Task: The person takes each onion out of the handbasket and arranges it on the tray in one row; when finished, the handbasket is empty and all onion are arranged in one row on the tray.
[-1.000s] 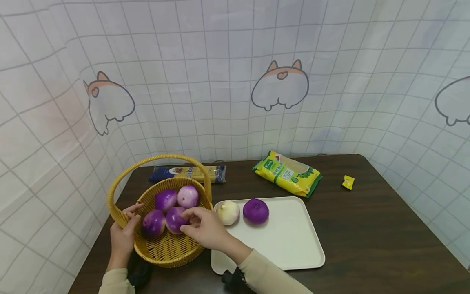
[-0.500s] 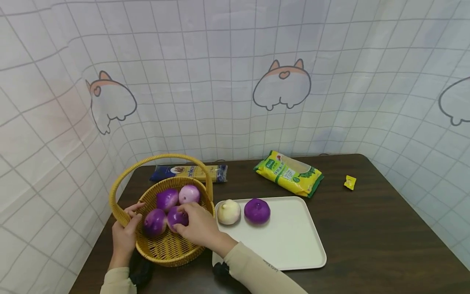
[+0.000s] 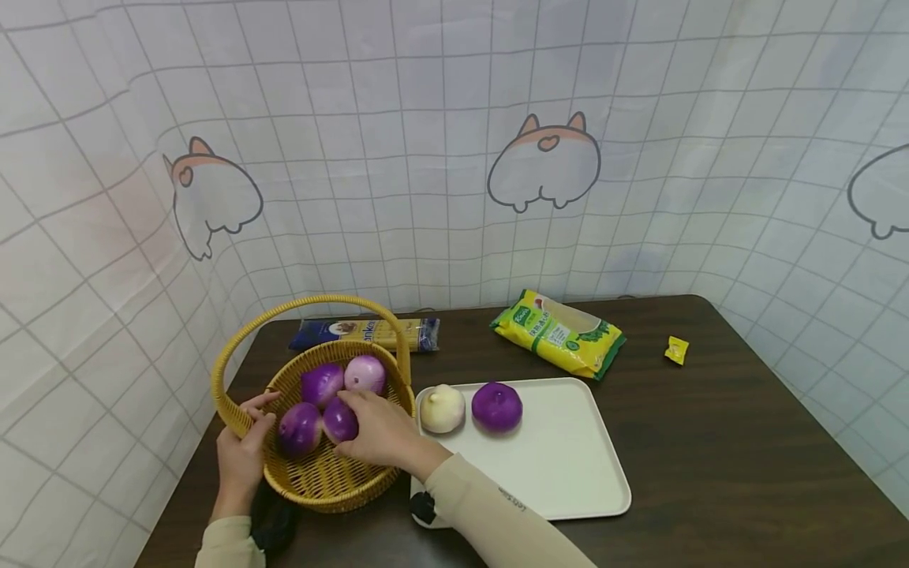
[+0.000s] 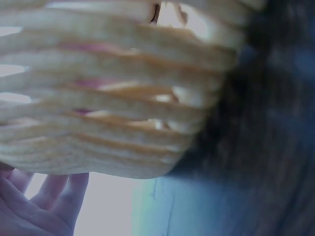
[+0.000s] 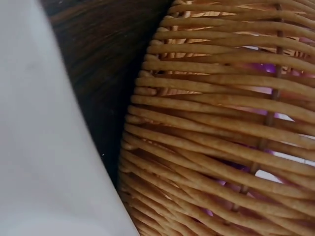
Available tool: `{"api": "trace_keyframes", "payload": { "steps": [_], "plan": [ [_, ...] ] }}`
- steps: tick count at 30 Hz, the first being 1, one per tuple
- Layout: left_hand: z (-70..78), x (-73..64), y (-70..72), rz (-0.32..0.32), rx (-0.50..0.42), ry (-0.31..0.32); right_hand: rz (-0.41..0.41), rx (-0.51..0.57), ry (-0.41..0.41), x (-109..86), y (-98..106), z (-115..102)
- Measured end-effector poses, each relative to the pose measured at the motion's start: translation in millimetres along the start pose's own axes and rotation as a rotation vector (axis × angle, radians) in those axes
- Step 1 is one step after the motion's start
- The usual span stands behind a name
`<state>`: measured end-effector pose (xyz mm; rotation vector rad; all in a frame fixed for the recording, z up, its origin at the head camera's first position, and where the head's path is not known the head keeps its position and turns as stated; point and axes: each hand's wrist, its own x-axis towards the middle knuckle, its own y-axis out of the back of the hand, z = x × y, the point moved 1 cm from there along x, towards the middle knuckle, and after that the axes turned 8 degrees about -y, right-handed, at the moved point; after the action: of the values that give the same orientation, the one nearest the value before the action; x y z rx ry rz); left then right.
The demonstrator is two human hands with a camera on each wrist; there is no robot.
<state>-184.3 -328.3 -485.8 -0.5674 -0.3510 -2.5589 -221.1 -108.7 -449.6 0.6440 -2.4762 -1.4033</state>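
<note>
Clasping a purple onion (image 3: 341, 420) inside wicker basket (image 3: 334, 480): right hand (image 3: 383, 430), fingers curled round it. Left hand (image 3: 240, 459): fingers gripping basket side. Yellow bag (image 3: 557, 335), marked "Knorr". Blue-yellow packet (image 3: 364, 330) behind basket, "anko" legible.

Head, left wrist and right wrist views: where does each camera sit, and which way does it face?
Head: on the person's head, facing forward and down at the basket, tray and grid-patterned backdrop; left hand and right hand show.
Left wrist: on that wrist, close up to the basket's outer weave; fingers show at lower left.
Right wrist: on that wrist, facing the basket's weave, the tray's edge at left; no hand plainly shows.
Shared: both wrist views show the basket's weave, with purple behind its gaps.
</note>
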Motion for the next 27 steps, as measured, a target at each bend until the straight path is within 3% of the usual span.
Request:
{"api": "trace_keyframes", "payload": {
  "steps": [27],
  "plan": [
    [0.8, 0.3, 0.4, -0.012, 0.029, -0.015, -0.079, -0.101, 0.054, -4.0, -2.6, -0.6]
  ]
}}
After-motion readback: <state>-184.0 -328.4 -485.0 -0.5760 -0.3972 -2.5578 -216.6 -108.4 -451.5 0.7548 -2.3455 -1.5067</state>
